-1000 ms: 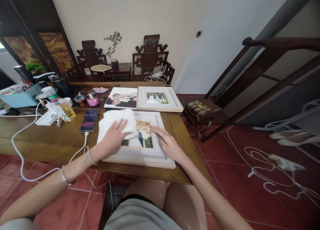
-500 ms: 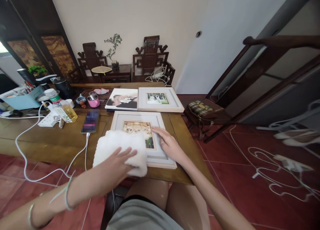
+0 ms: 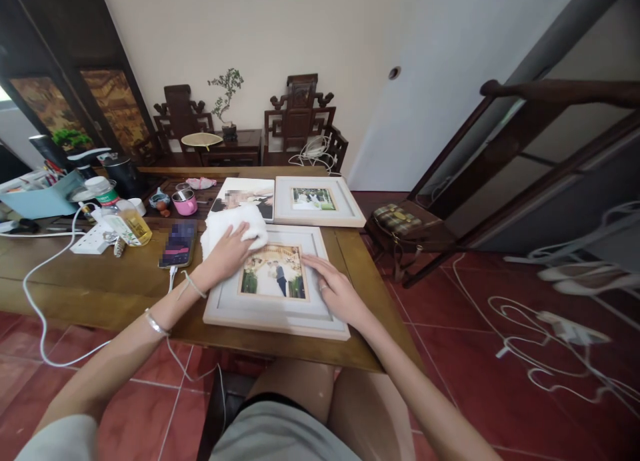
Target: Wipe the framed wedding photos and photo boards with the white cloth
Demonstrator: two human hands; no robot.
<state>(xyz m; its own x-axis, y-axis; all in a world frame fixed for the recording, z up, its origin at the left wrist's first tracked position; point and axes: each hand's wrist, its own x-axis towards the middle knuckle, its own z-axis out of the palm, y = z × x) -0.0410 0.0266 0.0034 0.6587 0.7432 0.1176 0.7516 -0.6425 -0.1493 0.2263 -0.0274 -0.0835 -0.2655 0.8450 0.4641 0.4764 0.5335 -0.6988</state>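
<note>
Cloth (image 3: 231,216) moved farther out; frame (image 3: 280,311) faces up, long axis sideways.

A light wooden picture frame (image 3: 260,312) holding a photo (image 3: 275,272) of two people lies flat on a brown table (image 3: 115,281). At the frame's far left corner, the left hand (image 3: 227,255) rests on a white cloth (image 3: 233,222); on its right side, the right hand (image 3: 343,297) lies flat. Just behind the frame are a photo panel (image 3: 259,206) and a second framed picture (image 3: 314,199). Left of it are a phone (image 3: 177,243) with a white cable (image 3: 173,274), a pink cup (image 3: 186,205) and a bottle (image 3: 133,227) of yellow liquid. Right of it, a plaid bag (image 3: 397,219) sits on a dark chair (image 3: 437,226).
</note>
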